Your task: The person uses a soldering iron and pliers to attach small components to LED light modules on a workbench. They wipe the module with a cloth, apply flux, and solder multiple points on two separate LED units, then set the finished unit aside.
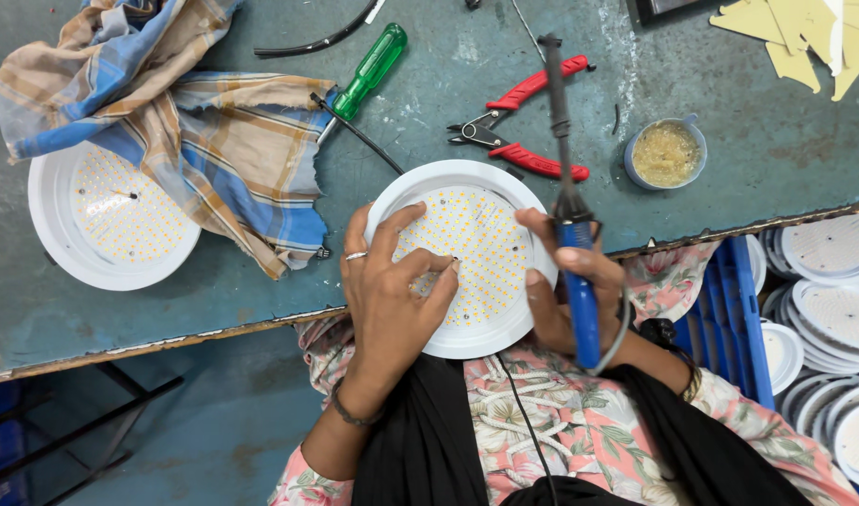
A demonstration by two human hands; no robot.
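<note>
Two round white lamp housings lie on your worn blue-green metal workbench [729, 131], and the one that matters sits at the near edge in front of you. That round white plastic lamp housing with its disc of small yellow LED chips [471, 245] overhangs the bench edge slightly toward your lap. Your left hand [392, 290] lies over its left half, fingers curled, with the fingertips [448, 267] pressing down near the centre of the disc; it steadies the board rather than clasping anything. Your right hand [565, 290] is closed around the blue-handled soldering iron [575, 244], its dark shaft pointing away from you over the bench, while the thumb rests on the housing's right rim.

By the look of it, you are at the stage of seating or checking the LED disc before a joint is made. I judge the next move calls for turning the iron's tip down to the board while the left fingers keep clear of the heat.

Further off, a checked blue and tan cloth [195, 122] half covers the second white LED housing [111, 220]. Red-handled side cutters [518, 131] lie just beyond your work, a green-handled screwdriver [368, 70] beside the cloth, and a small round pot of yellowish paste [665, 153] to the right.
</note>
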